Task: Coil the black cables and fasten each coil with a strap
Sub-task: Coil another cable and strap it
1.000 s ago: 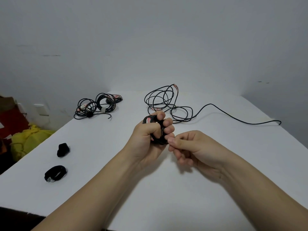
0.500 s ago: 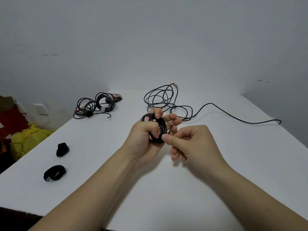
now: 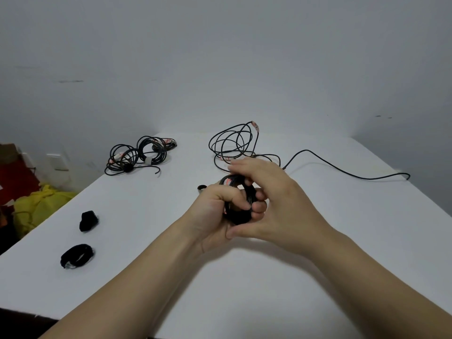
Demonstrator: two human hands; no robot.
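Change: the right hand [image 3: 276, 199], earlier pinching at the near edge of the coil [image 3: 241, 211], has been brought over its top, so that much of the coil is now covered.
Coil, position: held above the middle of the worktop [image 3: 244, 289], between the two hands and clear of the surface.
Coil, appearance: a small, tight ring of thin black cable, several turns thick, with a spot of red marking seen at its upper edge.
Left hand [image 3: 212, 211]: its fingers [image 3: 238, 203] are curled through and round the ring, which is gripped firmly.
Right hand: the fingers [image 3: 241, 165] are bent over the top of the ring and the thumb is laid beneath it, so the ring is enclosed.
Strap: a small black loop [image 3: 201, 187] projects beyond the left hand; whether it is a strap end cannot be told.
Done: two fastened bundles [image 3: 139, 155] lie together at the far left of the worktop.
In hand: the coil is judged wound; its fastening is not seen to be closed.
Left: one loose cable [image 3: 318, 156] is spread across the far side, its tail running to the right edge.
Spare pieces: two dark rolled items [image 3: 88, 220] [image 3: 77, 255], probably straps, lie apart near the left edge.
Surroundings: yellow cloth [image 3: 36, 204] is seen below the worktop at the left.
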